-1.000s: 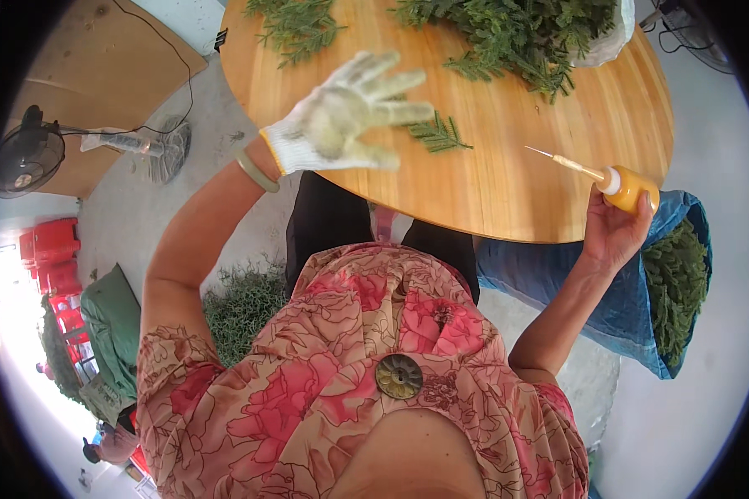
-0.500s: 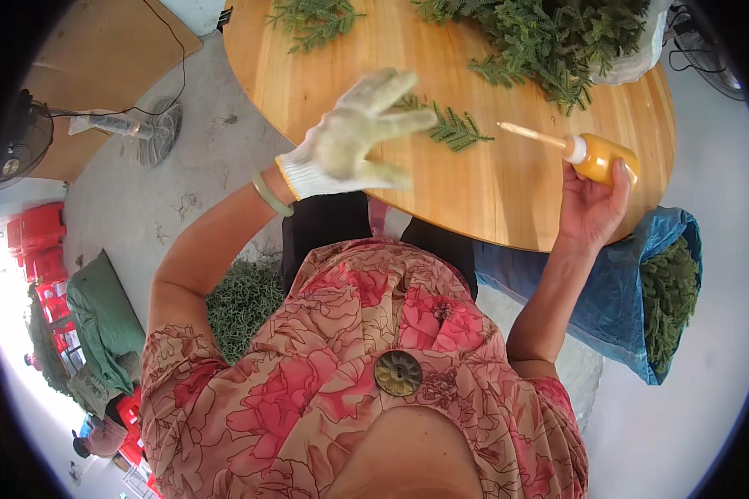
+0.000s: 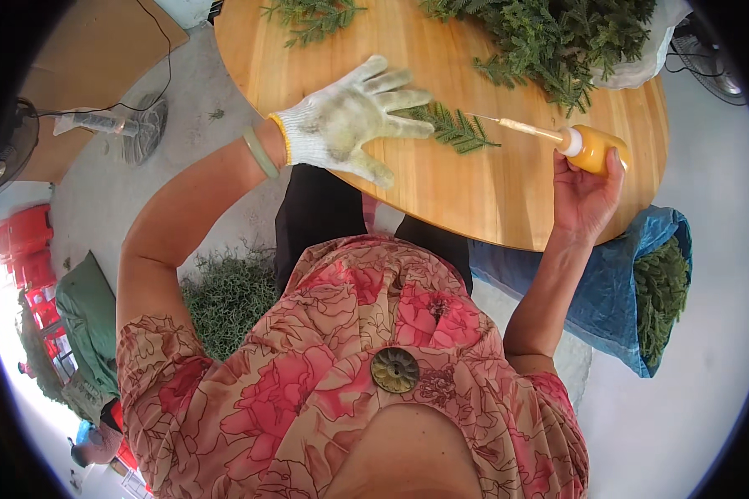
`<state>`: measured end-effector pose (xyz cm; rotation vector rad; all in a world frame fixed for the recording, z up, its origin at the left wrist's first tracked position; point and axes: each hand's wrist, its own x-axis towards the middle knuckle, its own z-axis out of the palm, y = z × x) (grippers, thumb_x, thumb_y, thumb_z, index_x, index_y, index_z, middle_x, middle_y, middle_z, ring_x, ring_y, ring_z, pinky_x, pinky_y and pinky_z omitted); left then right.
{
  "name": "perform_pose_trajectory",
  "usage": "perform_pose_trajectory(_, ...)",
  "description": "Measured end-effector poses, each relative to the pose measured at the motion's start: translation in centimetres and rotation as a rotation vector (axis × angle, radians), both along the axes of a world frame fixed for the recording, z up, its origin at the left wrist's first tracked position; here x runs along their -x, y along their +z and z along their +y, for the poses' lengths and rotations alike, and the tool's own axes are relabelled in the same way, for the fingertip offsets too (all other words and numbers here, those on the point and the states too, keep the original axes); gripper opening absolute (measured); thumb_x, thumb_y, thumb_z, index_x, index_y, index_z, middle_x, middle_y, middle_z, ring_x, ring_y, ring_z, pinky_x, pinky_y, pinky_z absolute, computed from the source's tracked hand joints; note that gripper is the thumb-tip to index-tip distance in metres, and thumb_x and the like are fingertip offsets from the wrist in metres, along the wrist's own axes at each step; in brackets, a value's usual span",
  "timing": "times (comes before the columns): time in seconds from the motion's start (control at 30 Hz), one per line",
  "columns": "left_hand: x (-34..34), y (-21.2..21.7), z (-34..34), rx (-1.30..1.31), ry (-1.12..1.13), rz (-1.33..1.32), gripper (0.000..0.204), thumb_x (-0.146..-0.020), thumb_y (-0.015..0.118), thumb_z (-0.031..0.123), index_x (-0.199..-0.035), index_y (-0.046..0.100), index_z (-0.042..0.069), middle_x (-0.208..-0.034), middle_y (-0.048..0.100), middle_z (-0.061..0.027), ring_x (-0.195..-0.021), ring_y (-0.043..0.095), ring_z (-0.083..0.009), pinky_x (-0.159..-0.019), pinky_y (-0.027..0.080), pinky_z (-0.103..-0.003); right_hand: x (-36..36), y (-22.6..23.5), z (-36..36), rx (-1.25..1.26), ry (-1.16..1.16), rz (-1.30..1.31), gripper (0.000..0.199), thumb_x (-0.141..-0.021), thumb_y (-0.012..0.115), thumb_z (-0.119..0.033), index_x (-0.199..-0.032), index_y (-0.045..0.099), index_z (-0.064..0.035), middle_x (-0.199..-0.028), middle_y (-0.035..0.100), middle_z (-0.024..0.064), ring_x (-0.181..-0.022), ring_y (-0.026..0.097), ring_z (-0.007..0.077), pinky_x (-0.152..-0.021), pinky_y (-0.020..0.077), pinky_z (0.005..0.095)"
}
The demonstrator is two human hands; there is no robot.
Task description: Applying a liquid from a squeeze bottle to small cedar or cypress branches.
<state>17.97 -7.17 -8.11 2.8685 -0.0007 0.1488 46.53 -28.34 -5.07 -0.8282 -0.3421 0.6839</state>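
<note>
My left hand [image 3: 341, 125] wears a white knit glove with a yellow cuff edge, its palm side dirty. Its fingers are spread above the near left part of the round wooden table [image 3: 441, 195]. A small green needle-leaf sprig [image 3: 464, 133] lies just beyond the fingertips, which partly overlap its left end. Bare, my right hand [image 3: 587, 195] grips a yellow squeeze bottle [image 3: 595, 150] with a white collar and long thin nozzle. The bottle is tilted nearly flat, its nozzle pointing left at the sprig; a fine line extends from the tip, too thin to make out.
A big heap of green sprigs [image 3: 558, 37] sits at the table's far right, another bunch [image 3: 316, 18] far left. A blue sack [image 3: 595, 312] of greenery stands at right, and greenery [image 3: 233, 291] lies on the floor at left. Fans stand on both sides; a person [image 3: 100, 441] is at lower left.
My left hand has turned, its fingers spreading wider and showing more clearly. The bottle has shifted slightly left, bringing its nozzle nearer the sprig.
</note>
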Motion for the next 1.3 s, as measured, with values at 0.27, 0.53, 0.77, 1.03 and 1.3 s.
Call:
perform_pose_trajectory(0.27,-0.1,0.0,-0.9,-0.118,0.065,-0.024,0.089,-0.076,0.061,0.076,-0.150,0.047,0.028,-0.164,0.026,-0.0101,-0.153,0.013,-0.0340,-0.126,0.001,-0.051,2.0,-0.3,0.9,0.058,-0.091,-0.200,0.031,-0.091,0.068,-0.018,-0.115,0.059,-0.0006,-0.108,0.067,0.0110,-0.098,0.068,0.0230,-0.084,0.0574,0.0377)
perform_pose_trajectory(0.53,-0.1,0.3,-1.0,-0.160,0.061,-0.067,0.091,-0.073,0.062,0.078,-0.146,0.052,0.024,-0.161,0.033,-0.0135,-0.150,0.022,-0.0388,-0.125,0.006,-0.054,4.5,-0.1,1.5,0.066,-0.233,-0.469,0.028,-0.085,0.073,-0.006,-0.109,0.060,0.0011,-0.100,0.065,0.0067,-0.086,0.062,0.0137,-0.077,0.0515,0.0284)
perform_pose_trajectory(0.77,-0.1,0.3,-0.8,-0.151,0.050,-0.087,0.096,-0.066,0.067,0.076,-0.145,0.053,0.023,-0.159,0.035,-0.0145,-0.149,0.026,-0.0401,-0.124,0.009,-0.056,6.5,1.5,1.9,0.153,-0.277,-0.686,0.042,-0.078,0.081,-0.008,-0.112,0.058,0.0012,-0.100,0.064,0.0067,-0.088,0.063,0.0140,-0.080,0.0520,0.0290)
perform_pose_trajectory(1.03,-0.2,0.5,-0.8,-0.153,0.037,-0.092,0.098,-0.061,0.072,0.072,-0.144,0.055,0.023,-0.158,0.037,-0.0142,-0.146,0.030,-0.0398,-0.123,0.012,-0.056,7.1,1.6,2.6,0.147,-0.250,-0.656,0.043,-0.075,0.084,-0.004,-0.110,0.059,0.0000,-0.099,0.065,0.0058,-0.086,0.063,0.0132,-0.079,0.0526,0.0272)
perform_pose_trajectory(1.3,-0.2,0.3,-0.6,-0.179,0.055,-0.069,0.095,-0.065,0.074,0.070,-0.147,0.050,0.029,-0.159,0.036,-0.0101,-0.149,0.027,-0.0365,-0.123,0.012,-0.055,7.2,1.7,2.8,0.147,-0.222,-0.684,0.042,-0.075,0.085,-0.004,-0.108,0.059,-0.0003,-0.097,0.065,0.0048,-0.085,0.063,0.0120,-0.077,0.0528,0.0264)
